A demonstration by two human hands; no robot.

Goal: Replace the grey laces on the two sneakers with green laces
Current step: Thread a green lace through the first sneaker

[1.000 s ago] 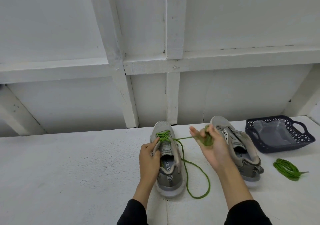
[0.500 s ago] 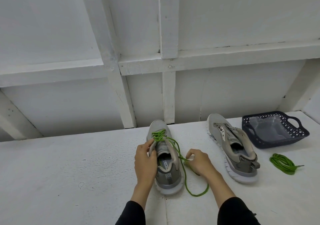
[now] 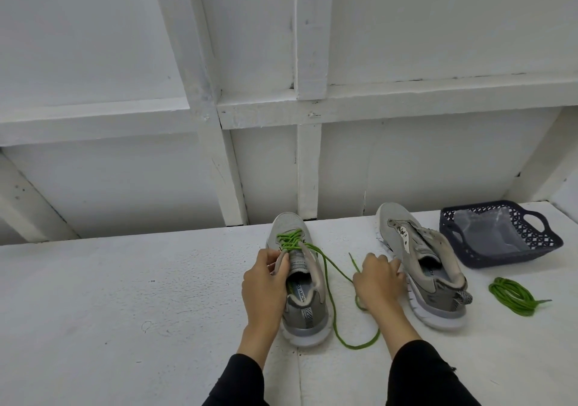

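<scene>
Two grey sneakers stand on the white worktop (image 3: 125,296), toes pointing to 12 o'clock. The left sneaker (image 3: 301,283) sits at the centre, with a green lace (image 3: 331,283) crossed through its front eyelets near the toe. From there one strand runs toward 5 o'clock, drops past the shoe's right side, loops on the worktop near the heel and climbs back under the right hand.

The left hand (image 3: 266,286) is at the sneaker's 9 o'clock side, its fingers curled round the left eyelet flap beside the tongue and pinching it. The right hand (image 3: 377,280) lies knuckles-up between the two shoes, at 3 o'clock from the left sneaker, fingers bent down over the lace; the lace's tip sticks up just past the knuckles toward 11 o'clock. Whether the fingers actually pinch the strand is hidden beneath the hand.

The right sneaker (image 3: 422,268) stands at 3 o'clock from that hand, angled slightly, with no lace showing and its tongue open. A second green lace, the coiled lace (image 3: 513,296), lies on the worktop at 3 o'clock from this shoe's heel. At 12 o'clock from the coil sits a dark blue basket (image 3: 544,243) holding a clear plastic bag (image 3: 488,230).
</scene>
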